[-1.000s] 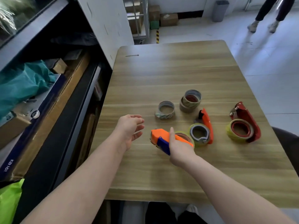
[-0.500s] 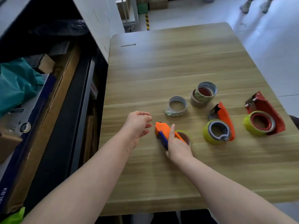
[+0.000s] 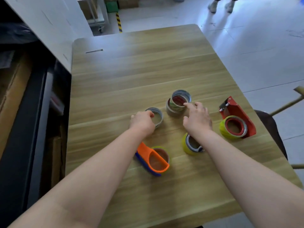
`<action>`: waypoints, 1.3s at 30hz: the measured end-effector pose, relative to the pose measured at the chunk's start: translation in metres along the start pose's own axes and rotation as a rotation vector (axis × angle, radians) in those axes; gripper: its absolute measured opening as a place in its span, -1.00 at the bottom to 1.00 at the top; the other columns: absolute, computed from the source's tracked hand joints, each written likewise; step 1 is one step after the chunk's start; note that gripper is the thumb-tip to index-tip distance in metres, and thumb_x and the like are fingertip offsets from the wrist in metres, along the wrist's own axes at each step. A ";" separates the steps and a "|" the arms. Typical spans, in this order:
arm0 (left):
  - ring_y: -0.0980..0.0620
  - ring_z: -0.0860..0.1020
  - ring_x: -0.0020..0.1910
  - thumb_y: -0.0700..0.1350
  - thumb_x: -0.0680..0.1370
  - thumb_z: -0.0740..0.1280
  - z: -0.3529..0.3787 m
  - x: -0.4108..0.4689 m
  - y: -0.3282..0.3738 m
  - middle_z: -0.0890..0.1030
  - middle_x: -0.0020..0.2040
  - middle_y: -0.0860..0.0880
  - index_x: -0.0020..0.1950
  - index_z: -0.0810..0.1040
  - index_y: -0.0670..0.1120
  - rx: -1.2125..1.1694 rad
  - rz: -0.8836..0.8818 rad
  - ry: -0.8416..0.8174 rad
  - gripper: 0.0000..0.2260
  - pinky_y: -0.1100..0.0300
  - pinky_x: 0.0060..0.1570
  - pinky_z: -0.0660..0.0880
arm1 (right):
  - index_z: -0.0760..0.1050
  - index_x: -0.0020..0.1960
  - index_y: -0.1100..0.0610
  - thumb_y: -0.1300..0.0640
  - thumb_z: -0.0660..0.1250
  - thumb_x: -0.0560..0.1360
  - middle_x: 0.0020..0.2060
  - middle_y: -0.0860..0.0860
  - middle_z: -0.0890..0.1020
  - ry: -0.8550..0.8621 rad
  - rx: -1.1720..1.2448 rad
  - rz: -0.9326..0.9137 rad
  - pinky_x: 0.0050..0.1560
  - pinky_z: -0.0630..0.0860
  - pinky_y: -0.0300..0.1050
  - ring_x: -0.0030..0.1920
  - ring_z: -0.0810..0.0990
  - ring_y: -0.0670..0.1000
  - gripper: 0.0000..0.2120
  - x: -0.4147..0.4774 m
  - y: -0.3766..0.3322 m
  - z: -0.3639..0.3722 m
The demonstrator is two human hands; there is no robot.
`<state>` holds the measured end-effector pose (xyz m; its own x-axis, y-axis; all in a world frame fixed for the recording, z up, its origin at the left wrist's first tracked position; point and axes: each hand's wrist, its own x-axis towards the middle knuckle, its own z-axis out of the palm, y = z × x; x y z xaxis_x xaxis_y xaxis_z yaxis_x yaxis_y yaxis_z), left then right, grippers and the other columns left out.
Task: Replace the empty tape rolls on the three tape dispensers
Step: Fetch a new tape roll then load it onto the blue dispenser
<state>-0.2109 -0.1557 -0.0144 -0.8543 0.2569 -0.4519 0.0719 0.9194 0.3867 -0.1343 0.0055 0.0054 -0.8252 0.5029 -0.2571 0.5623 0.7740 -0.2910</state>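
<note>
Desk: a wooden desk (image 3: 148, 71) carries all the tape things.
Left side: the left hand (image 3: 142, 122) is on the near left edge of the single ring (image 3: 159, 115). Its grip is curled over that edge. I cannot tell if it really has hold of the ring.
Right side: the right hand (image 3: 197, 119) has its grip spread wide and holds nothing. The pointing finger touches the rim of the top ring, and the thumb sticks out apart from it.
Stack: the top ring (image 3: 181, 97) sits tilted on the brown ring (image 3: 171, 112), near the middle of the desk, just beside the single ring.
Orange holder: the orange holder (image 3: 148, 153) lies near the front of the desk, partly under the left arm. It has a blue edge and a roll of tape in it.
Middle holder: the middle holder (image 3: 187, 145) has a yellow roll in it. The right arm hides most of it.
Red holder: the red holder (image 3: 238, 111) lies on the right side of the desk with a yellow roll (image 3: 223, 129) in it, well apart from both hands.
Far corner: a thin dark stick (image 3: 94, 51) lies on the desk.
Floor: two shoes (image 3: 220, 4) of another person stand far behind the desk.
</note>
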 end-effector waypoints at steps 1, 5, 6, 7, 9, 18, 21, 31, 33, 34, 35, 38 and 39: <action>-0.18 0.40 0.31 -0.18 0.54 0.25 0.002 0.005 0.004 0.44 0.34 -0.10 0.35 0.47 0.12 0.076 0.008 -0.010 -0.59 0.05 0.28 0.39 | 0.27 0.50 -0.04 0.17 0.26 0.56 0.52 0.17 0.19 -0.027 0.022 0.019 0.41 0.24 0.08 0.46 0.24 0.22 -0.47 0.010 0.003 -0.002; -0.21 0.38 0.28 -0.23 0.53 0.24 0.017 0.022 0.008 0.36 0.31 -0.12 0.27 0.54 0.03 0.268 -0.017 -0.068 -0.65 -0.02 0.26 0.43 | 0.22 0.52 -0.12 0.18 0.23 0.58 0.58 0.19 0.03 -0.125 0.084 0.029 0.42 0.23 0.06 0.49 0.24 0.25 -0.45 0.040 0.010 0.000; -0.19 0.40 0.26 -0.24 0.53 0.25 0.021 0.025 0.005 0.38 0.28 -0.11 0.22 0.58 0.00 0.278 -0.031 -0.065 -0.69 -0.02 0.22 0.45 | 0.24 0.51 -0.12 0.17 0.23 0.59 0.58 0.19 0.03 -0.141 0.093 0.027 0.42 0.23 0.06 0.49 0.24 0.24 -0.47 0.045 0.011 0.001; -0.18 0.42 0.23 -0.23 0.53 0.26 0.023 0.026 0.003 0.40 0.26 -0.10 0.17 0.60 -0.01 0.265 -0.047 -0.043 -0.73 0.00 0.18 0.47 | 0.26 0.50 -0.12 0.16 0.23 0.60 0.58 0.18 0.04 -0.154 0.102 0.027 0.43 0.22 0.05 0.49 0.25 0.24 -0.49 0.049 0.012 0.003; -0.16 0.48 0.18 -0.17 0.55 0.30 0.024 0.029 -0.001 0.45 0.24 -0.10 0.08 0.63 -0.04 0.131 -0.071 0.068 -0.83 0.05 0.08 0.48 | 0.31 0.48 -0.10 0.15 0.22 0.60 0.57 0.16 0.11 -0.172 0.114 0.022 0.43 0.22 0.05 0.48 0.27 0.23 -0.53 0.056 0.015 0.007; -0.06 0.45 0.28 0.01 0.52 0.40 -0.008 0.033 0.060 0.47 0.36 -0.02 0.01 0.63 0.02 -0.194 0.233 0.382 -0.88 0.13 0.06 0.42 | 0.12 0.48 0.09 0.25 0.14 0.58 0.27 0.21 0.55 -0.046 0.447 0.157 0.09 0.40 -0.01 0.22 0.52 0.26 -0.50 0.072 0.019 0.002; -0.06 0.42 0.34 0.00 0.50 0.42 0.004 0.042 0.077 0.44 0.40 -0.01 0.12 0.62 0.07 -0.116 0.263 0.257 -0.80 0.11 0.25 0.40 | 0.15 0.51 0.13 0.02 0.07 0.65 0.35 0.20 0.49 -0.059 0.654 0.278 0.21 0.36 0.00 0.32 0.45 0.24 -0.54 0.082 0.034 -0.008; -0.16 0.49 0.21 0.35 0.49 0.20 0.011 0.055 0.074 0.45 0.35 -0.02 0.48 0.25 0.08 -1.199 -0.355 -0.045 -0.37 -0.06 0.16 0.46 | 0.32 0.48 -0.07 -0.73 -0.17 0.13 0.44 0.05 0.43 -0.438 0.624 0.052 0.43 0.26 0.20 0.45 0.36 0.14 0.15 0.130 0.007 0.030; -0.09 0.53 0.06 0.30 0.55 0.17 0.000 0.060 0.059 0.53 0.20 -0.02 0.38 0.37 0.04 -1.295 -0.395 0.037 -0.50 0.01 0.09 0.47 | 0.31 0.49 -0.08 -0.78 -0.16 0.00 0.46 0.04 0.41 -0.502 0.608 -0.010 0.44 0.26 0.20 0.47 0.34 0.12 0.26 0.156 -0.008 0.067; -0.05 0.55 -0.01 0.27 0.58 0.16 -0.006 0.066 0.048 0.56 0.16 -0.02 0.34 0.42 0.01 -1.345 -0.412 0.077 -0.55 0.03 0.05 0.50 | 0.30 0.50 -0.05 -0.77 -0.15 0.00 0.47 0.04 0.40 -0.543 0.627 -0.039 0.45 0.26 0.19 0.47 0.33 0.12 0.27 0.163 -0.022 0.079; -0.03 0.57 -0.07 0.23 0.59 0.16 -0.016 0.068 0.037 0.59 0.10 -0.03 0.29 0.45 -0.01 -1.391 -0.429 0.117 -0.58 0.05 -0.02 0.53 | 0.29 0.51 0.00 -0.76 -0.12 0.00 0.47 0.06 0.39 -0.561 0.653 -0.057 0.45 0.26 0.17 0.47 0.33 0.12 0.29 0.161 -0.044 0.080; -0.03 0.61 -0.09 0.20 0.61 0.14 -0.036 0.073 -0.003 0.65 0.04 -0.05 0.22 0.53 -0.05 -1.467 -0.448 0.135 -0.60 0.06 -0.05 0.58 | 0.30 0.50 0.14 -0.67 -0.06 0.13 0.45 0.15 0.41 -0.576 0.721 -0.104 0.45 0.28 0.15 0.45 0.35 0.17 0.21 0.134 -0.103 0.068; -0.05 0.62 -0.03 0.22 0.61 0.14 -0.041 0.072 -0.013 0.65 0.06 -0.06 0.19 0.54 -0.05 -1.468 -0.445 0.106 -0.59 0.00 0.08 0.56 | 0.30 0.50 0.17 -0.59 -0.05 0.20 0.45 0.16 0.40 -0.552 0.737 -0.112 0.45 0.27 0.13 0.45 0.35 0.17 0.13 0.128 -0.114 0.069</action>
<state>-0.2940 -0.1615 -0.0189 -0.7047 -0.0304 -0.7088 -0.6909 -0.1975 0.6954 -0.3006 -0.0452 -0.0578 -0.8412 0.0391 -0.5393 0.5283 0.2717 -0.8044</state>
